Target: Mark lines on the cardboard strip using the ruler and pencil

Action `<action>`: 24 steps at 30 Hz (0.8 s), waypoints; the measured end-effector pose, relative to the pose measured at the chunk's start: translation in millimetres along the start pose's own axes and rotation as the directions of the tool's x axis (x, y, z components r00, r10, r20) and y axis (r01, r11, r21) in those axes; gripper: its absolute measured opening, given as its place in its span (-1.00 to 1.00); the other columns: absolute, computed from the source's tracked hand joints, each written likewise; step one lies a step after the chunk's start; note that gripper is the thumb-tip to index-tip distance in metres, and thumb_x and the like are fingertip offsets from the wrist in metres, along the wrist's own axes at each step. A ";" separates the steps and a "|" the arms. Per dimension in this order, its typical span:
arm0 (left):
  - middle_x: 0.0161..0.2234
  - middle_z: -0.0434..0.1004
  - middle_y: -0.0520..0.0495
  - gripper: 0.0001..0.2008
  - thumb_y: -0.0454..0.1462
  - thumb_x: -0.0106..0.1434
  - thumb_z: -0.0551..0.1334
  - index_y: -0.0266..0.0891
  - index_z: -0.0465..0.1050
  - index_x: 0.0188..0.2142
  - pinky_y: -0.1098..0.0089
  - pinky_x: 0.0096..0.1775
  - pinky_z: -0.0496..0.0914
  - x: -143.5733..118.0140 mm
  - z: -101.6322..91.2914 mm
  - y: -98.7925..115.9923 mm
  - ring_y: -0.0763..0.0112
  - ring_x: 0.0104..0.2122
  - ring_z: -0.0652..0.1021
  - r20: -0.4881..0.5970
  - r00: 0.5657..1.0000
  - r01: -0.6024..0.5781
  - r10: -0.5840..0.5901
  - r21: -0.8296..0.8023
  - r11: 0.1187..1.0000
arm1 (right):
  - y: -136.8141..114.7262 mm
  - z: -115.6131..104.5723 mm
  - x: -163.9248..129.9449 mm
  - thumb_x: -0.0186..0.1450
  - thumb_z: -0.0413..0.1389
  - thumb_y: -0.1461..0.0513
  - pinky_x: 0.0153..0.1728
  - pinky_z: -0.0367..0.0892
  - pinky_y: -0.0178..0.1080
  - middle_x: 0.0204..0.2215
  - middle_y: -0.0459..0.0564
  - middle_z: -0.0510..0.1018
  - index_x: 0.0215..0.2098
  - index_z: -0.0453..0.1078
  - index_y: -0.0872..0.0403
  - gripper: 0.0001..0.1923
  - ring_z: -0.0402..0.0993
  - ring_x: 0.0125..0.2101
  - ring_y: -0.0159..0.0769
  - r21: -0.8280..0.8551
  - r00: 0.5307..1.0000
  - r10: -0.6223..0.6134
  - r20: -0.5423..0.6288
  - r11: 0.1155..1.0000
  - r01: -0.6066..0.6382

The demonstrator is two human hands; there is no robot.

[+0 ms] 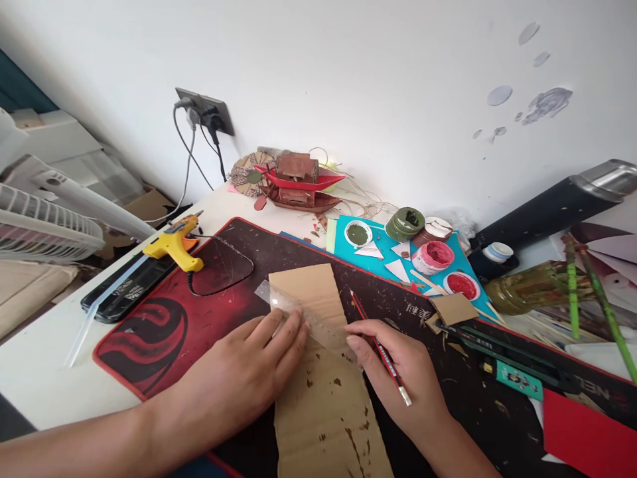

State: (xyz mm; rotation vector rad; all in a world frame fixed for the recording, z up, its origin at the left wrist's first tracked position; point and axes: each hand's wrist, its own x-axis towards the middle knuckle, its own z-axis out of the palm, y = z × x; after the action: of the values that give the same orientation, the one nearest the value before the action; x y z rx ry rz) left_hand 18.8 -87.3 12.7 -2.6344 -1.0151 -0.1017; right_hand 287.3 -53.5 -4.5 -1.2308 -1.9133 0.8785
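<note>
The fingers of the left hand (253, 365) lie close together, pressed down on a clear, flat plastic ruler (331, 338); they cover part of it, and not every fingertip can be made out. The right hand (408, 372) holds a slim red-and-black pencil (385, 358) between thumb and index finger, its dark point slanting away and its pale eraser end towards the wrist. Part of the pencil passes out of sight behind the index finger, and the other fingers are tucked beneath the hand. The thumb and index tips are at the ruler's near end; whether they pinch it, I cannot tell.

The ruler lies diagonally under the left fingers, across a long strip of tan cardboard (331, 411), faintly ridged, scuffed with dark brown flecks and cut off by the lower edge of view. Beneath is a black-and-red mat (259, 249) with a stitched red border, speckled with scraps.

Farther left rests a yellow glue gun (174, 247) with a looping black cord. To the right, a smooth turquoise sheet (348, 254) carries round paint jars (432, 257), crusted at the rims. Behind, red-and-brown model boats (298, 179) overlap, partly hiding one another.
</note>
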 end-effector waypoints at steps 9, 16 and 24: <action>0.26 0.62 -0.34 -0.49 -0.46 0.42 0.06 -0.42 0.50 0.29 0.14 0.11 0.58 -13.5 11.6 -11.0 0.00 0.19 0.62 -0.022 0.997 0.067 -0.067 -0.009 0.998 | 6.0 3.3 -1.0 0.54 0.22 0.21 -0.24 0.61 -0.29 -0.20 -0.03 0.84 -0.07 0.64 -0.03 -0.88 0.82 -0.29 -0.21 -0.111 0.995 -0.095 0.029 0.989 0.097; 0.39 0.50 -0.41 -0.44 -0.41 0.46 0.05 -0.44 0.39 0.40 0.10 0.20 0.57 -19.5 19.7 -5.1 -0.05 0.33 0.57 -0.013 0.990 0.141 -0.142 -0.021 0.990 | 4.1 5.2 -1.3 0.59 0.17 0.19 -0.30 0.57 -0.25 -0.26 -0.02 0.81 -0.07 0.60 -0.02 -0.86 0.78 -0.35 -0.20 -0.210 0.979 -0.172 0.107 0.959 0.191; 0.48 0.36 -0.38 -0.43 -0.38 0.51 0.03 -0.43 0.34 0.45 0.07 0.29 0.52 -21.8 26.2 -3.5 -0.06 0.44 0.45 -0.011 0.985 0.172 -0.174 -0.071 0.982 | 5.6 1.6 -1.5 0.60 0.18 0.10 -0.34 0.56 -0.24 -0.31 0.01 0.77 0.02 0.58 0.00 -0.82 0.72 -0.42 -0.19 -0.250 0.965 -0.198 0.173 0.939 0.238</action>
State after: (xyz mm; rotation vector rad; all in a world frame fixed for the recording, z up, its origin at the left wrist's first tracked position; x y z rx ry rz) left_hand -1.0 -90.6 -15.1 -2.5974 -1.2552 -0.2023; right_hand 289.0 -53.5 -10.3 -1.0998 -2.2965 0.6197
